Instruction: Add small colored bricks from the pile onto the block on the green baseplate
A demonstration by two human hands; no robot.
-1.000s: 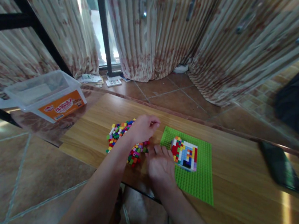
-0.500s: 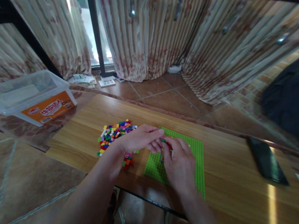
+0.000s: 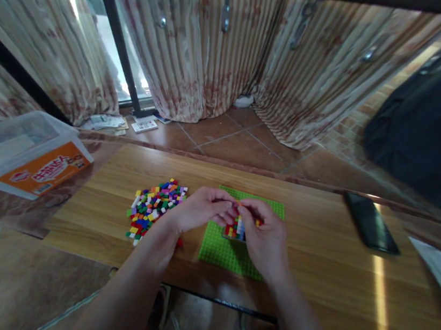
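A green studded baseplate lies on the wooden table. On it is a built patch of small toy bricks in red, white, blue and yellow, partly covered by my hands. My left hand is over the plate's left side, fingers curled and thumb pressed against them. My right hand pinches at the far edge of the patch, its fingertips meeting the left ones. A speck of red and yellow shows between the fingertips, too small to make out. A heap of loose toy bricks lies left of the plate, partly behind my left forearm.
On the far left stands a clear plastic box with an orange label. A dark phone and white paper lie on the right of the wooden table. Striped curtains hang beyond it.
The view has turned, so everything sits further left in the picture. A small green piece between my fingertips no longer shows. More of the brick patch is visible under my hands.
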